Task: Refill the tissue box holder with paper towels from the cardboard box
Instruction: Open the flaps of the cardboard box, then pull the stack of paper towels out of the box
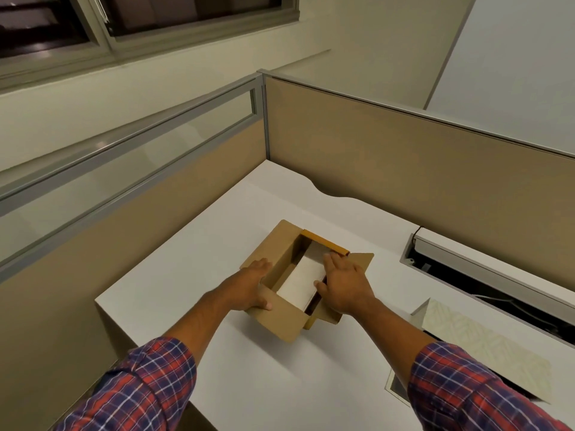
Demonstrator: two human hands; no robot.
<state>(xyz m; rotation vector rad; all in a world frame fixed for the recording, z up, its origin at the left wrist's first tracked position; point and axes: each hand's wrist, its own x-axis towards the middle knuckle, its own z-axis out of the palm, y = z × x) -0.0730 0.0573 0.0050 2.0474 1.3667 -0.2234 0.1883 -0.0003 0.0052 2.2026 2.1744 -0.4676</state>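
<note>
An open cardboard box (281,318) is sitting on the white desk (311,384), flaps folded outward. Inside it, a white stack of paper towels (300,283) is lying along the right side, with bare cardboard floor showing to the left of the stack. The left hand (249,287) is resting on the box's left wall, fingers held together and reaching over the left flap, thumb pressing on the near flap. The right hand (345,286) is lying over the stack's right edge, fingers close together and pointing toward the far wall, thumb touching the stack's near right corner. Well to the right of the right hand's fingers, a pale patterned tissue box holder (485,346) is lying on the desk.
</note>
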